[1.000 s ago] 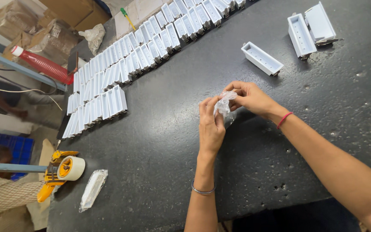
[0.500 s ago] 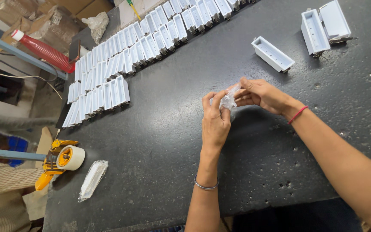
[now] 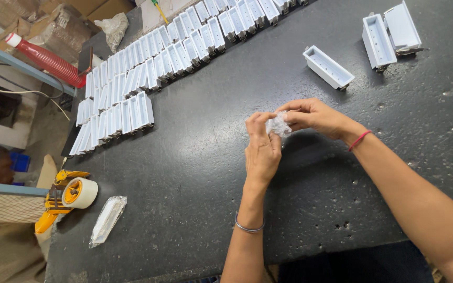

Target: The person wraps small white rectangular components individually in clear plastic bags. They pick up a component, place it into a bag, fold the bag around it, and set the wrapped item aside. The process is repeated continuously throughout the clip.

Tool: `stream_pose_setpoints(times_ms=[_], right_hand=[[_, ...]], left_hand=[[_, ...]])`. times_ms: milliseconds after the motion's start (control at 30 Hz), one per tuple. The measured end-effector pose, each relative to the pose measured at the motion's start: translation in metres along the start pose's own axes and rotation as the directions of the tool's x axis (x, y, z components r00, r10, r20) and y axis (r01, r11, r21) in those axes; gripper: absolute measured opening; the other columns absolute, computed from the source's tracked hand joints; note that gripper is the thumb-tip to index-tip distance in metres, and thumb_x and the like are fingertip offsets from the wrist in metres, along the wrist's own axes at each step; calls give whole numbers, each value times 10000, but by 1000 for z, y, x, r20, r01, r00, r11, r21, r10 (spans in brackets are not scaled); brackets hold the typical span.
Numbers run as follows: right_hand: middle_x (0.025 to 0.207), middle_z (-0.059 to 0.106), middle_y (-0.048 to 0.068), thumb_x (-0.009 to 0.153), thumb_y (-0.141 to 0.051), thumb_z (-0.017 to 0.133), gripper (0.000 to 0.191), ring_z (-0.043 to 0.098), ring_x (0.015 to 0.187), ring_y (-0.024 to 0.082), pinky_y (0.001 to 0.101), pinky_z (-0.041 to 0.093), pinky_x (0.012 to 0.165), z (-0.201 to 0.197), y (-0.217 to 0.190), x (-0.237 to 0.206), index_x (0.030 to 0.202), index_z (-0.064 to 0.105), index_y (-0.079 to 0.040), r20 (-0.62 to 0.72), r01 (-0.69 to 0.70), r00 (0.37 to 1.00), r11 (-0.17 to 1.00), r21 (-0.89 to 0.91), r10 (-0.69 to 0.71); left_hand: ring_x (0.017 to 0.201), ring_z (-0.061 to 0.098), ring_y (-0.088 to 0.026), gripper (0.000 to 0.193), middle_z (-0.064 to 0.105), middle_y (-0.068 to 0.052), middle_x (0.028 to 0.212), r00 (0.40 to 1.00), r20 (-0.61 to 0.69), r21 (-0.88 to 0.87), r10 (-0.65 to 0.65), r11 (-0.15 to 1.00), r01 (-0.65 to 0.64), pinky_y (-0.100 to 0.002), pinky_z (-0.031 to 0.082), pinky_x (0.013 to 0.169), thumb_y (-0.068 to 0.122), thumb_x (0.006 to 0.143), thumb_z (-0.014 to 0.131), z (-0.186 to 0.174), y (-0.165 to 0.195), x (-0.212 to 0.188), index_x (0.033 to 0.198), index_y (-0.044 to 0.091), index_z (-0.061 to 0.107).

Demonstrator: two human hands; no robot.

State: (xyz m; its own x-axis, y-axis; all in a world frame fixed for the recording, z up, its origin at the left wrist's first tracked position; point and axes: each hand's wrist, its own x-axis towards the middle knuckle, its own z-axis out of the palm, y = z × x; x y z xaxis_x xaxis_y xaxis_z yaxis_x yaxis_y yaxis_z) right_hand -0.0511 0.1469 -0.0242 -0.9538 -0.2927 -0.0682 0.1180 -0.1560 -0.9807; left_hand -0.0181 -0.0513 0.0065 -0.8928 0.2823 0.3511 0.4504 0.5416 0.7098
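From the head camera, my left hand (image 3: 262, 149) and right hand (image 3: 313, 116) meet over the middle of the dark bench (image 3: 195, 178), both pinching a small crumpled clear plastic wrap (image 3: 278, 126) between fingertips, held just above the surface. Whether anything sits inside the wrap I cannot tell. The pinch is light and the film looks slippery, so it could slide out or tear if my hands pull apart unevenly. One white rectangular tray (image 3: 327, 66) lies near, toward the far edge; two more trays (image 3: 391, 32) sit at the far right corner. Rows of white trays (image 3: 148, 73) line the far left edge. A tape dispenser (image 3: 69, 196) and a bagged part (image 3: 107, 220) rest at the left edge. Open bench surrounds my hands.
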Motion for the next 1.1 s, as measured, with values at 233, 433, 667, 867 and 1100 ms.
stream_pose_setpoints(times_ms=[233,433,667,867,1100], right_hand=[[979,708,69,958,-168,589,281,682,878,141,313,599,767,5,1,4,1190,646,-19,-62,-21,998,993,-113,14],[1026,695,100,972,-183,560,254,695,935,149,307,626,788,6,4,4,1165,609,-25,-42,9,999,995,-103,-14],[1034,701,101,985,-232,581,274,685,953,149,328,633,796,8,11,6,1154,621,-20,-64,59,996,988,-140,-68],[1033,675,113,929,-174,619,332,681,965,164,343,645,874,3,4,5,1212,673,-8,-7,14,1000,1000,5,-14],[1024,718,104,953,-235,648,316,708,929,151,335,629,824,7,-13,-3,1179,686,-17,-4,-6,1000,997,-77,6]], left_hand=[[946,732,-377,415,422,-83,1459,999,12,-29,40,999,-40,-457,622,728,73,988,540,1,6,1,1367,211,443],[848,733,-387,448,403,-120,1476,998,67,66,16,998,-21,-460,613,676,26,961,515,0,14,1,1363,224,503],[835,730,-388,429,414,-151,1467,999,46,172,9,985,-16,-480,591,657,24,937,544,5,14,5,1333,180,485],[845,709,-433,436,424,-153,1456,996,79,163,-45,986,31,-513,581,682,37,917,547,3,14,6,1329,162,478],[876,728,-407,418,439,-110,1463,999,44,57,-27,998,25,-495,592,693,51,957,514,1,9,1,1350,178,451]])
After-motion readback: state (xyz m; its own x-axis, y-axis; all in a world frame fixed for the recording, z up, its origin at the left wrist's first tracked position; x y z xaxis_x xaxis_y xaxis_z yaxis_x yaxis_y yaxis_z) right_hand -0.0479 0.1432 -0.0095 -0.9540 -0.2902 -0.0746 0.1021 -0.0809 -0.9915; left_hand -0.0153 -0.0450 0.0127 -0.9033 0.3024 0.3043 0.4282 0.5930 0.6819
